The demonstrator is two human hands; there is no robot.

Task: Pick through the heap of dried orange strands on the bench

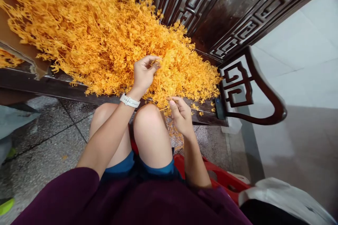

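Note:
A big heap of orange-yellow, curly-tipped plastic-looking sprigs (100,35) covers the seat of a dark carved wooden bench (208,117). At the heap's front edge, my left hand (144,74), with a white watch band at the wrist, has thumb and forefinger closed on a yellow sprig (169,63). Lower and to the right, my right hand (181,115) pinches a thin yellow stem between thumb and forefinger, just above my knees. Whether both hands grip the same sprig I cannot tell, since the yellow pieces blend together.
The bench's carved back (219,17) rises behind the heap, and its curved armrest (266,95) stands at right. A dark phone-like object (219,108) leans by the armrest. Cardboard (18,45) borders the heap at left. A red plastic seat (224,179) is beneath me.

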